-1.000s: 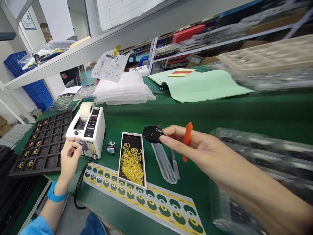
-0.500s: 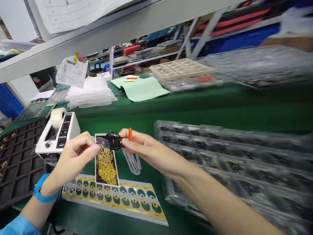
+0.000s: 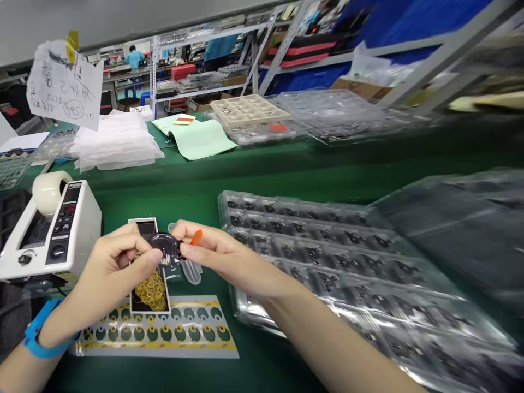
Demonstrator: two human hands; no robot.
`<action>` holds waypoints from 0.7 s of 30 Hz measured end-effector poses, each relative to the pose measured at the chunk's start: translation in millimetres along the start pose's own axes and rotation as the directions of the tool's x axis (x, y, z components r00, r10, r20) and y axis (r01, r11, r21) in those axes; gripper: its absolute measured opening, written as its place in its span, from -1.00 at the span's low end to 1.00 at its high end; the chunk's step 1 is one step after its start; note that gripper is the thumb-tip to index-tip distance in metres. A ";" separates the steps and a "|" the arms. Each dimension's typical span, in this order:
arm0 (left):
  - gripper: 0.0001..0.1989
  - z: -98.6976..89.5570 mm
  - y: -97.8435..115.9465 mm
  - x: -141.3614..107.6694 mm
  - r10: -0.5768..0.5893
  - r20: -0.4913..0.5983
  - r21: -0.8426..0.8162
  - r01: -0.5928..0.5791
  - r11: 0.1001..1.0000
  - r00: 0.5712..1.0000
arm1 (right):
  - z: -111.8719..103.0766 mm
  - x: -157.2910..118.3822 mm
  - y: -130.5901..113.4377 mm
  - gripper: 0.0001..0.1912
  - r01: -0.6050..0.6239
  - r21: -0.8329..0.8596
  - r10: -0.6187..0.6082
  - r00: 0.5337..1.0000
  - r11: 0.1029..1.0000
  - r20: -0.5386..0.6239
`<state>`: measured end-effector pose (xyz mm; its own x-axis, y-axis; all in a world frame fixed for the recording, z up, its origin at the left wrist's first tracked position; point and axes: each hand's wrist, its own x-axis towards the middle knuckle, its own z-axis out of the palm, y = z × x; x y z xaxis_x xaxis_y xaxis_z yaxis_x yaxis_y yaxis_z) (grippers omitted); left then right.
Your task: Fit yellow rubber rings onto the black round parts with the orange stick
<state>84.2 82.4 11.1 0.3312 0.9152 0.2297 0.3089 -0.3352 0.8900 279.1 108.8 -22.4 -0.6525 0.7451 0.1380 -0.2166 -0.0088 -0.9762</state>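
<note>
Both hands hold a glossy black round watch case (image 3: 166, 246) above the small box. My left hand (image 3: 123, 267) is closed in a pinch at its left edge; whether a film lies between those fingertips is hidden. The fingers of my right hand (image 3: 208, 248) grip the right edge, and an orange stick (image 3: 197, 237) pokes up from the same hand. Below lies a narrow white-rimmed box (image 3: 168, 303) full of thin yellow rings (image 3: 152, 290). Clear plastic tweezers (image 3: 191, 272), or a similar two-armed piece, lie behind the right fingers.
A white tape dispenser (image 3: 84, 218) stands at left. A die-cut label sheet (image 3: 196, 349) lies in front. Clear compartment trays (image 3: 286, 248) with black parts fill the right. Behind are white sheets (image 3: 118, 142), green paper (image 3: 204, 139) and a beige tray (image 3: 249, 111).
The view has swung right, so the bench shifts left. The watch case has turned from its back with contacts to a glossy face, and my left fingers have moved in close to its edge.
</note>
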 end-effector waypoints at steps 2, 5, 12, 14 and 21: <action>-0.71 -0.2 -2.0 1.6 -0.024 0.010 0.002 0.024 1.000 1.000 | -1.2 -1.1 0.8 -0.65 -0.003 -0.015 0.003 1.000 1.000 0.014; -0.71 -0.1 -4.7 3.3 -0.033 0.007 0.005 0.032 0.999 0.999 | -2.9 -1.5 1.9 -0.68 -0.016 -0.032 0.017 1.000 0.999 0.024; -0.72 1.7 -7.9 7.4 -0.020 -0.018 0.029 0.020 0.999 1.000 | -3.5 0.6 4.7 -0.69 -0.015 -0.052 0.016 1.000 0.999 0.012; -0.72 4.0 -9.8 7.3 -0.002 -0.029 0.060 0.004 0.998 1.000 | -2.3 0.8 5.7 -0.69 -0.017 -0.057 0.018 1.000 0.998 0.015; -0.73 -1.3 -13.9 0.7 0.115 -0.148 0.437 -0.039 0.898 0.982 | -0.2 1.9 3.9 -0.60 -0.038 -0.150 0.032 0.999 0.988 -0.044</action>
<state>79.0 88.0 -0.6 0.2292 0.8935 0.3862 0.6544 -0.4351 0.6184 277.2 110.4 -25.9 -0.6263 0.7732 0.0995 -0.0803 0.0629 -0.9948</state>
